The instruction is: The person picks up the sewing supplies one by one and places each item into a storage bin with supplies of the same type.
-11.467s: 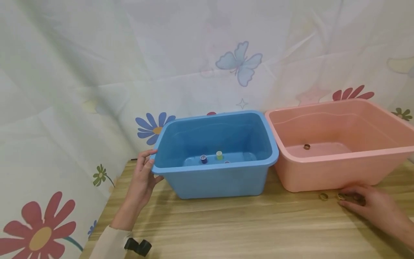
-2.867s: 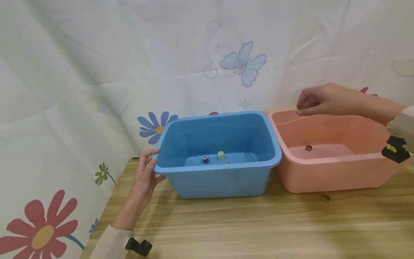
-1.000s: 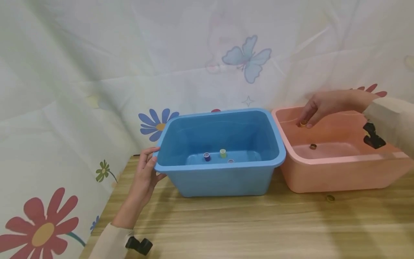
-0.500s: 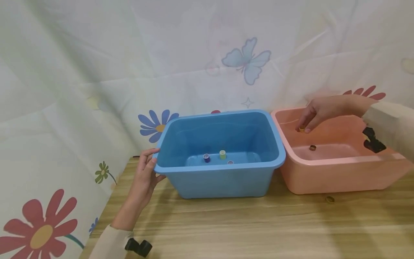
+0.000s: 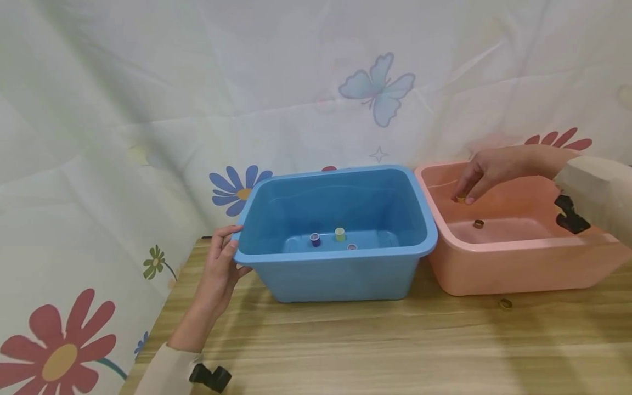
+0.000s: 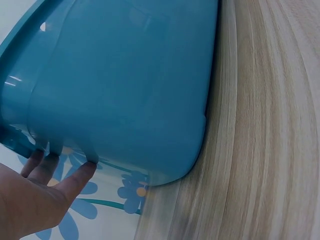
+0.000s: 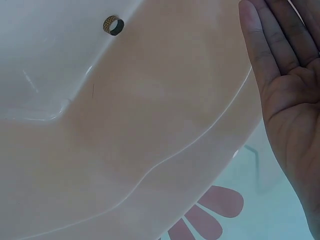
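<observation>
- Watching remotely, I see the right hand (image 5: pixel 491 169) pinching a gold ring (image 5: pixel 461 198) over the pink tub (image 5: pixel 518 269).
- The left hand (image 5: pixel 220 270) grips the blue tub (image 5: pixel 336 278) by its rim.
- Second ring (image 5: pixel 478 224): pink tub's floor.

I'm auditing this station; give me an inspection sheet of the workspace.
Surface: wood-grain table
Job's things: blue bin with purple cylinder, yellow-green cylinder, partly hidden piece; pink bin with patterned gold ring; loose ring on table before it
Clutter: nothing seen
Hands: left hand holds blue bin's rim; right hand pinches yellowish ring over or inside pink bin
Cables: nothing seen
Surroundings: fabric backdrop printed with flowers, butterfly
</observation>
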`<state>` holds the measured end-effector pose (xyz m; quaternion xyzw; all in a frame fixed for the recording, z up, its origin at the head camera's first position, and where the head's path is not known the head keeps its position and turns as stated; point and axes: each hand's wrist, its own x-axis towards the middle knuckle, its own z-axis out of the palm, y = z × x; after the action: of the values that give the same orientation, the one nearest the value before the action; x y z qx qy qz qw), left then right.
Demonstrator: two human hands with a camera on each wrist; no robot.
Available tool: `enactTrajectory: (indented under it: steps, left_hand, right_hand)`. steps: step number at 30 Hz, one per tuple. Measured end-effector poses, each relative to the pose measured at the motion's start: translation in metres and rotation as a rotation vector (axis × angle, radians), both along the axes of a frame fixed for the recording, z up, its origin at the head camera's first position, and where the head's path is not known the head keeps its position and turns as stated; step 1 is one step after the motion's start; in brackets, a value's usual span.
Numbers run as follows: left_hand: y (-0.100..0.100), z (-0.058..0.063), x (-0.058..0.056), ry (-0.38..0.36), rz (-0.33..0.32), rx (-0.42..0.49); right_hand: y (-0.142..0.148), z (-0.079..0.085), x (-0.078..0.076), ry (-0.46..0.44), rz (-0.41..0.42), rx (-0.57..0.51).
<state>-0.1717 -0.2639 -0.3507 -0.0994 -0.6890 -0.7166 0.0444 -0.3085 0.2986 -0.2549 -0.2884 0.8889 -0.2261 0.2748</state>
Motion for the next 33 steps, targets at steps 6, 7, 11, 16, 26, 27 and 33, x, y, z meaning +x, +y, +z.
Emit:
enactTrajectory:
  steps: [6,7,11,16,26,27,33]
  left_hand:
    - [0.0004,0.0003,-0.0004,-0.005,0.0,0.004]
    - [0.0005,0.0004,-0.0006,-0.005,-0.001,0.005]
    - [0.0012,0.0007,-0.001,-0.009,0.0,0.008]
    - [0.0022,0.0008,-0.0005,-0.011,0.002,0.001]
    - [0.0038,0.0012,-0.0015,-0.019,0.01,-0.002]
    - [0.004,0.0012,-0.0017,-0.02,0.011,-0.002]
    - [0.0047,0.0026,-0.0008,-0.025,0.009,-0.002]
  right_hand:
    - [0.0006,0.0019,-0.0009,-0.009,0.006,0.003]
    - [0.0007,0.0021,-0.0012,-0.011,0.008,0.004]
    - [0.0012,0.003,-0.0009,-0.013,0.018,0.003]
    - [0.0018,0.0024,0.0004,-0.023,0.02,-0.006]
    - [0.0027,0.0018,-0.0019,-0.022,0.021,0.004]
    - [0.0028,0.0019,-0.0018,-0.022,0.018,0.009]
    - [0.0026,0.0046,-0.0006,-0.002,-0.019,0.057]
